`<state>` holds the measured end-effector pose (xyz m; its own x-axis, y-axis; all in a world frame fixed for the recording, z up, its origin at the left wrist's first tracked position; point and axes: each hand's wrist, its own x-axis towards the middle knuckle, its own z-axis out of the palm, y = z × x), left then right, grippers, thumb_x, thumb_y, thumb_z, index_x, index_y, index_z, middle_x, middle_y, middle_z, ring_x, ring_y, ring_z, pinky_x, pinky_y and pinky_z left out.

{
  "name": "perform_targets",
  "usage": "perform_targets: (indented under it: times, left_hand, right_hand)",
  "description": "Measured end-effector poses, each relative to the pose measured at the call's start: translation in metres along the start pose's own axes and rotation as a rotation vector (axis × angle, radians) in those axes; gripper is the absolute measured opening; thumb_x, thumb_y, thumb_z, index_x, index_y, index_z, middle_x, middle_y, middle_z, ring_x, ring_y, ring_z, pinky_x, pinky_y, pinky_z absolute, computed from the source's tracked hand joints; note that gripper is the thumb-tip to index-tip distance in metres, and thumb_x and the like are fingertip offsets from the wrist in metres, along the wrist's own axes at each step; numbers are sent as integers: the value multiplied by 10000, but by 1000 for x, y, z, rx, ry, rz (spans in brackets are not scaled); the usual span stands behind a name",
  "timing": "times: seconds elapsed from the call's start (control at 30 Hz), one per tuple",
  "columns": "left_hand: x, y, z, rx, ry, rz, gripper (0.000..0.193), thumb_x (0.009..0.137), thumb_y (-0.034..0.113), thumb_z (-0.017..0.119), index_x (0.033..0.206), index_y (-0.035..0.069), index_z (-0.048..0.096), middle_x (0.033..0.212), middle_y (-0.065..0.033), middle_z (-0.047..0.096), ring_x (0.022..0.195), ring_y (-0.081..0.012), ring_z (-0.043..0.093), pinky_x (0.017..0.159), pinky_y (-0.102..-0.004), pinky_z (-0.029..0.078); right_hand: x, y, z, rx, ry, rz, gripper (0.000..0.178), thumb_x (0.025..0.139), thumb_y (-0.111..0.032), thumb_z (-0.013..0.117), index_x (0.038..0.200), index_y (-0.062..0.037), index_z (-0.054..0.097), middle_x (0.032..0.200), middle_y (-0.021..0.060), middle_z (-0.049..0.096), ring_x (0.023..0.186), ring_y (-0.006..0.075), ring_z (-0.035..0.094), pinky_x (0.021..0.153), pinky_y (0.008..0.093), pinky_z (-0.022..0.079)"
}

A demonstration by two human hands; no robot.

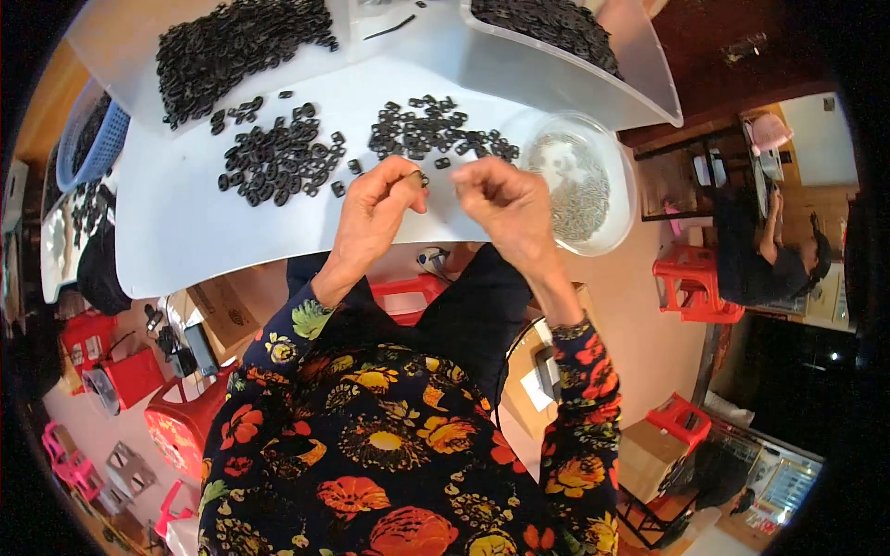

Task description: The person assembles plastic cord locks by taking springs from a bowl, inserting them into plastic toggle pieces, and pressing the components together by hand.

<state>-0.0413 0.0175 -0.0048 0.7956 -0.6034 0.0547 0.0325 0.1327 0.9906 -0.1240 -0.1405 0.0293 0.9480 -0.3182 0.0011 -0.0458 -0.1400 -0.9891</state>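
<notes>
1. The left hand is over the near edge of the white table, around its middle, grasping a small dark piece between the tips of thumb and forefinger.
2. That piece is held just above the table, in front of the right hand's fingers and apart from them.
3. The right hand is also over the near edge, nearer the table's right side, fingers curled in toward the thumb; I cannot tell whether something tiny is pinched there.
4. Beyond the hands lie two loose piles of black pieces: the left pile toward the table's left edge, the right pile straight beyond the left hand, trailing off toward the right edge. A few strays lie near the left wrist.
5. By the right edge, just beside the right hand, a clear round bowl holds many small metal bits.
6. Toward the far left corner rises a large heap of black pieces; at the far right corner a translucent bin holds more.
7. Off the left edge is a blue basket with dark contents.
</notes>
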Motion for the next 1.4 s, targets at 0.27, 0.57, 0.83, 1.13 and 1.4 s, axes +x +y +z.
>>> perform_targets:
  times: [0.27,0.57,0.83,1.13,1.4]
  left_hand:
    - [-5,-1,-11,23,-6,-56,112,887,105,488,847,23,554,704,-19,579,669,-65,529,596,-219,401]
    - [-4,-1,-13,120,-45,-57,101,868,98,491,802,40,542,647,7,544,575,-38,436,524,-218,354]
    - [-6,2,-6,124,-17,-37,93,868,59,474,799,21,523,627,3,515,573,-43,443,525,-224,373]
    - [-6,-3,-7,175,2,49,74,870,41,476,868,-6,532,661,-23,545,634,-83,521,598,-238,438]
    - [-6,-1,-6,81,-31,30,78,894,63,499,876,1,542,684,-17,568,656,-83,536,621,-232,441]
  right_hand:
    - [21,21,18,136,-37,-8,89,853,2,609,919,2,669,785,1,638,682,55,540,650,207,455]
    - [26,15,18,185,-151,11,189,847,-18,635,1034,-31,605,864,-4,638,784,56,563,726,211,467]
    - [23,14,21,126,-98,10,245,831,-33,663,1063,-48,586,856,-10,628,784,46,549,725,201,435]
    - [24,16,26,161,-27,1,139,843,-39,653,977,-21,624,828,-11,630,738,39,539,653,196,444]
    - [25,18,24,35,-55,-55,76,849,-72,659,826,-5,631,696,-41,576,641,32,467,590,192,400]
